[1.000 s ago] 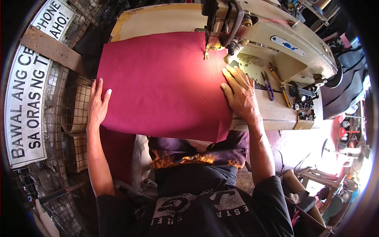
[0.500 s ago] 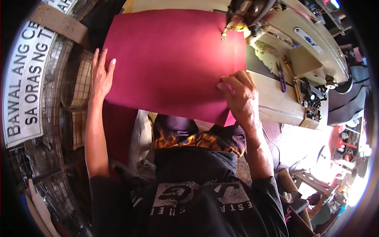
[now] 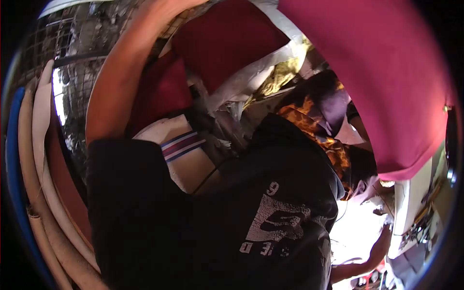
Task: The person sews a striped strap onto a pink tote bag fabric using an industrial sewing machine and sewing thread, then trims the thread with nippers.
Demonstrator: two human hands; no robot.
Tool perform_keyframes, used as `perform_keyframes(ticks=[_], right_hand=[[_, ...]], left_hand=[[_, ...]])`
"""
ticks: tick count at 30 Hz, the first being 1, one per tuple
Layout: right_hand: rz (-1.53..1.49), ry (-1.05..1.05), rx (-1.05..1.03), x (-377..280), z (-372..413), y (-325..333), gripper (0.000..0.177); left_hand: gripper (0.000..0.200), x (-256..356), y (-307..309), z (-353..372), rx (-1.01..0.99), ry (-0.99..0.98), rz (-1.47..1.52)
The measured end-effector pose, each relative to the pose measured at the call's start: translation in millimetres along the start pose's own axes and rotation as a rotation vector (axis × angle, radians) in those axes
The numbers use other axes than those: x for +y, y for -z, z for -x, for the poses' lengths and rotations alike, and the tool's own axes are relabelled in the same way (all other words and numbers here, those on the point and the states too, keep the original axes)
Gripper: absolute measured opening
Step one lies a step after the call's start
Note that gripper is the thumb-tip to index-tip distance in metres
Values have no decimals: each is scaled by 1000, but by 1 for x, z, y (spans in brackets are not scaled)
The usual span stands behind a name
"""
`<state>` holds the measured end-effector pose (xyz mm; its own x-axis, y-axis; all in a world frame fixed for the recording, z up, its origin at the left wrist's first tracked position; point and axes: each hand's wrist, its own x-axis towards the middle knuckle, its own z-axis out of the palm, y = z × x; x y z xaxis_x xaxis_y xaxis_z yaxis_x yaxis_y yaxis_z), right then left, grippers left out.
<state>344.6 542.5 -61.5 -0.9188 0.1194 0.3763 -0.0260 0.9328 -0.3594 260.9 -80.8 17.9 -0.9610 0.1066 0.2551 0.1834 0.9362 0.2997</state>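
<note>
A large maroon sheet fills the upper right and curves down toward the machine table. My left forearm reaches up past the top edge, so the left hand is out of the frame. Low on the right, my right forearm bends up toward the lower edge of the sheet; glare and small size blur the hand at its end, and I cannot tell what its fingers hold. More maroon material lies on clear plastic to the left of my lap.
Long rolls of material lean at the far left beside wire mesh. A pale piece with striped bands lies by my left side. Yellow crumpled material is near the plastic. The machine table's edge shows at right.
The view has swung to the left and down, bringing the maroon pile and rolls into sight. The sheet now appears at upper right, and my left hand has left the frame.
</note>
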Motion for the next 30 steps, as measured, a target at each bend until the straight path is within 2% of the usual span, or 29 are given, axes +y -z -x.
perform_keyframes(ticks=[1,3,4,5,6,8,10,11,12,14,17,20,23,27,30], right_hand=[[29,-7,-32,9,-1,8,30],[66,-3,-88,22,-12,15,31],[85,0,-107,27,-21,16,32],[95,7,-124,29,-31,14,33],[104,20,-144,30,-39,9,33],[125,46,-202,35,-63,-3,35],[142,27,-232,28,-76,-20,37],[157,-79,-198,12,-80,-32,33],[139,-55,-168,16,-83,-37,33],[106,-11,-107,27,-86,-46,32],[111,-106,-2,15,-78,-52,31],[67,-162,33,8,-74,-53,30],[10,-153,56,7,-72,-55,29],[-45,-135,68,12,-73,-57,27],[-131,-88,78,25,-73,-60,27]], left_hand=[[22,-7,17,18,-154,127,-51],[32,-47,20,70,-607,466,-109],[27,-57,17,97,-673,280,17],[25,-64,11,124,-806,255,19],[26,-63,3,150,-915,351,11],[24,-56,-12,195,-1110,383,24],[22,-41,-26,231,-1234,496,65],[25,-28,-31,246,-1317,508,-40],[32,-24,-39,272,-1387,576,-74],[41,5,-33,300,-1410,616,-208],[50,37,-30,326,-1433,629,-321],[43,41,-33,368,-1248,562,-562],[35,25,-38,405,-1187,503,-675],[20,8,-25,388,-1095,704,-484],[26,-11,-9,391,-863,768,-209]])
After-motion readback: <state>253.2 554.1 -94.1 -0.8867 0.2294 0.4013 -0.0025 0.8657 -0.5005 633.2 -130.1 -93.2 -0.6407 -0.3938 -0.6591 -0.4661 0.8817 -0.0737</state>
